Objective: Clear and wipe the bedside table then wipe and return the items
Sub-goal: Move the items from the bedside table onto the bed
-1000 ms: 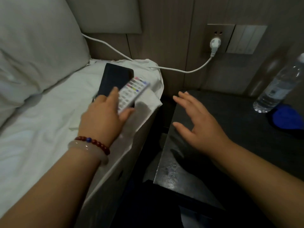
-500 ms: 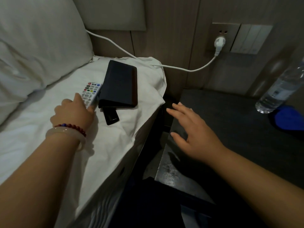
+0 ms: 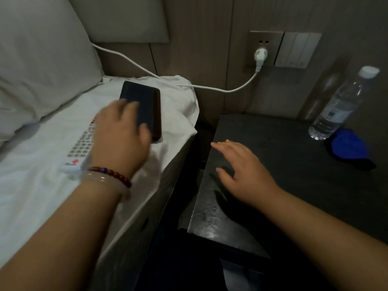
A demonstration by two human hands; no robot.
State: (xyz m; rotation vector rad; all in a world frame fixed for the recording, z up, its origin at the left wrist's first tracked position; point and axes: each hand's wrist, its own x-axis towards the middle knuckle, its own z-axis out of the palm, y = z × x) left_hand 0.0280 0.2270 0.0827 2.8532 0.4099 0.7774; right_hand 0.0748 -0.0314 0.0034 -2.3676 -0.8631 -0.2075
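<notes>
At centre left of the frame, a white remote control (image 3: 80, 149) lay flat on the bed sheet (image 3: 31, 185), its near end by the wrist. It looked light, hard and smooth, best pinched across its narrow sides. The left hand (image 3: 119, 133) hovered over it, fingers reaching onto the dark case (image 3: 149, 106) just beside the remote. Blur made it impossible to tell whether the hand gripped the case or only touched it. The case seemed flat, stiff and fairly light, so a thumb under one long edge with fingers on top would probably lift it off the soft sheet.

Right of centre, the right hand (image 3: 241, 171) was spread flat with straight fingers, holding nothing, at the left edge of the bedside table (image 3: 283, 206). At the upper right of the tabletop stood a capped water bottle (image 3: 338, 106), likely thin-walled and easy to tip, so its middle was the place to hold. A limp blue cloth (image 3: 346, 147) lay at its base and could be bunched anywhere.
</notes>
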